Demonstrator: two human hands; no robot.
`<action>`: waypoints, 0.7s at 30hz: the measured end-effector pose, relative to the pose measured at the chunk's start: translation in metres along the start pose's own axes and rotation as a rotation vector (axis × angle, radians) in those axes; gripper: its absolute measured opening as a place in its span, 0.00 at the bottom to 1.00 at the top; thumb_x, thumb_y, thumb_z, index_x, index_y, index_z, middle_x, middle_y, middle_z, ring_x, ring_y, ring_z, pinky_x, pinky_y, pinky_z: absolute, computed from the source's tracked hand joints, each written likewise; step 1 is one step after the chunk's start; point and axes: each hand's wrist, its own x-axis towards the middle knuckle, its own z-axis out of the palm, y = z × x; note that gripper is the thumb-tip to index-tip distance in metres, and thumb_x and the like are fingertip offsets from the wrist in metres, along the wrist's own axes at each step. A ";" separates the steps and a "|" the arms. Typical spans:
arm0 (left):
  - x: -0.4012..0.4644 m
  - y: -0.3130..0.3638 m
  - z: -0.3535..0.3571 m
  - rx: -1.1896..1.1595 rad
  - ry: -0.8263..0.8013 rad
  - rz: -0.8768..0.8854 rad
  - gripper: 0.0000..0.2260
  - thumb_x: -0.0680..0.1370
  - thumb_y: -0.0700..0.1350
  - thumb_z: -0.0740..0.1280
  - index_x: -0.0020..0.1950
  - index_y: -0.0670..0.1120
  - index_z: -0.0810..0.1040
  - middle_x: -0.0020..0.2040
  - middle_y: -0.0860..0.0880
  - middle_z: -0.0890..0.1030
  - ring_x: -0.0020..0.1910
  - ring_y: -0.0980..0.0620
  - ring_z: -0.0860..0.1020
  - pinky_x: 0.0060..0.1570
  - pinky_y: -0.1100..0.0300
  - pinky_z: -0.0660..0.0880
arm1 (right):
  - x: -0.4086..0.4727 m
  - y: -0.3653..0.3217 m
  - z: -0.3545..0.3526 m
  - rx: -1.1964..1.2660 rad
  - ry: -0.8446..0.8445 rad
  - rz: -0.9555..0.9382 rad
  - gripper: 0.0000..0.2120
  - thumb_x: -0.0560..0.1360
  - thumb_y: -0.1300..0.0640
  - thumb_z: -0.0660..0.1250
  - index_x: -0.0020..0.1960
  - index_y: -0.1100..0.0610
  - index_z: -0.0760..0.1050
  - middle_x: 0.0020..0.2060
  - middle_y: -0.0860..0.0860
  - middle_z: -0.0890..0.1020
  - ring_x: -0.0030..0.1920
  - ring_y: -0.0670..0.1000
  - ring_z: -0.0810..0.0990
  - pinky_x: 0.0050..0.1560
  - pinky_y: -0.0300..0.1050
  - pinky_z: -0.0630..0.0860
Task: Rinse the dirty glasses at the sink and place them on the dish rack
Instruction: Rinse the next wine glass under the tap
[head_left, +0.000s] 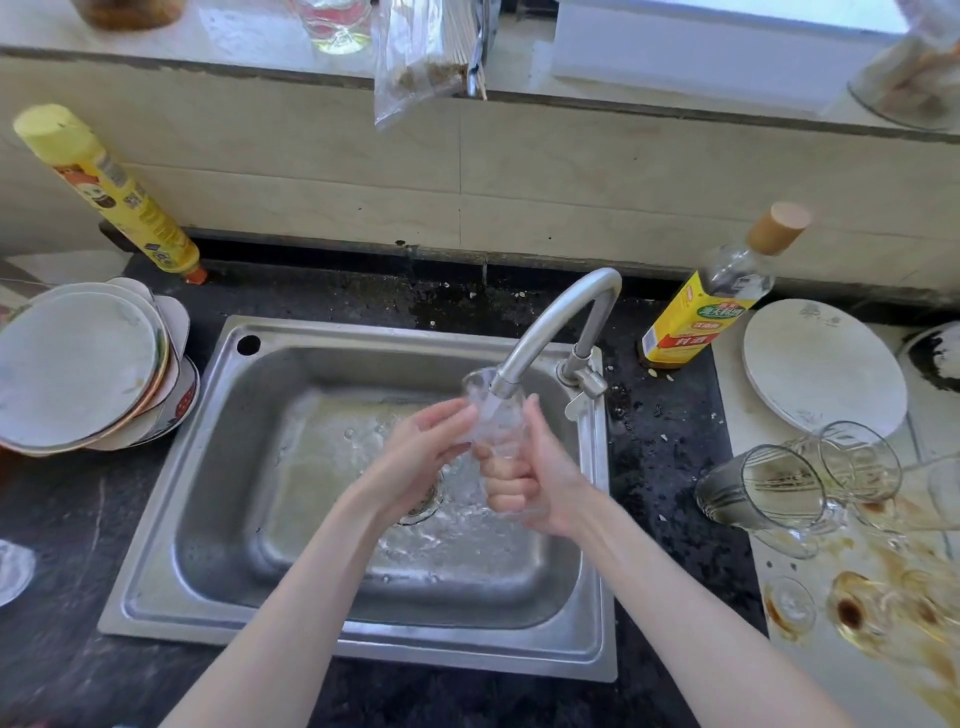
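Note:
A clear drinking glass (487, 410) is held upright under the running faucet (553, 327), over the steel sink (218, 467). My right hand (524, 473) is wrapped around its lower part. My left hand (426, 447) touches the glass's side with its fingers. Water streams from the spout into the glass and splashes in the basin. Several dirty glasses (769, 486) with brown stains lie tipped on the white counter at the right. No dish rack can be made out with certainty.
A stack of plates (78, 369) sits left of the sink, a yellow spray can (109, 192) behind it. A yellow-labelled bottle (701, 312) and a white plate (821, 369) stand at the right. A clear glass object (13, 571) shows at the left edge.

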 end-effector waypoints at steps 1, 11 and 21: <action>-0.003 -0.002 0.000 0.004 -0.060 0.000 0.16 0.73 0.52 0.69 0.56 0.43 0.79 0.45 0.48 0.82 0.44 0.53 0.78 0.53 0.59 0.73 | -0.001 -0.004 -0.003 0.089 -0.078 0.034 0.35 0.71 0.27 0.43 0.37 0.58 0.68 0.17 0.44 0.60 0.16 0.43 0.54 0.15 0.33 0.57; -0.001 0.002 0.003 -0.050 0.051 0.085 0.25 0.71 0.58 0.70 0.57 0.39 0.78 0.47 0.46 0.83 0.46 0.49 0.78 0.48 0.59 0.74 | -0.003 0.004 -0.002 -0.513 0.026 -0.171 0.29 0.76 0.34 0.48 0.52 0.55 0.76 0.24 0.49 0.68 0.27 0.48 0.70 0.37 0.43 0.75; 0.006 0.002 -0.001 -0.207 0.072 -0.174 0.25 0.69 0.64 0.66 0.47 0.41 0.79 0.37 0.46 0.80 0.26 0.52 0.73 0.31 0.60 0.72 | -0.014 -0.004 0.016 -0.164 -0.037 0.025 0.13 0.80 0.55 0.58 0.41 0.59 0.74 0.25 0.48 0.74 0.25 0.44 0.74 0.32 0.37 0.74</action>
